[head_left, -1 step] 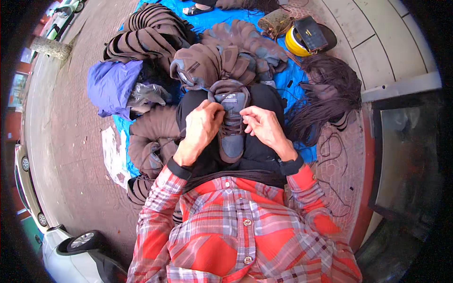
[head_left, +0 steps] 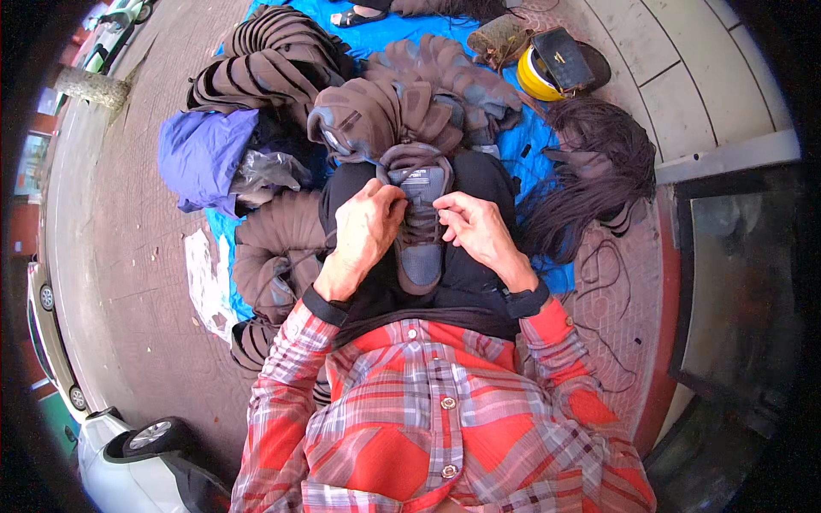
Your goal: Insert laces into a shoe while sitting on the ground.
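Note:
A dark grey-blue shoe upper (head_left: 421, 267) lies across my lap, its toe toward my body and its brown collar pointing away. Brown shoelace (head_left: 417, 229) crosses the lower part of its opening, below a tongue (head_left: 416, 179) with pale print. At the shoe's left eyelet edge my left hand (head_left: 366, 229) is closed in a pinch, apparently on the lace. My right hand (head_left: 481, 229) pinches with thumb and forefinger at the right eyelet edge, its other fingers curled. The lace ends between the fingertips are too small to see clearly.
Rows of stacked brown shoe uppers (head_left: 376, 120) lie ahead on a blue sheet (head_left: 539, 145). A heap of dark laces (head_left: 599, 162) is at the right. Left stands a purple bag (head_left: 205, 158). A black pouch (head_left: 562, 61) rests on a yellow helmet (head_left: 534, 77) at the far right.

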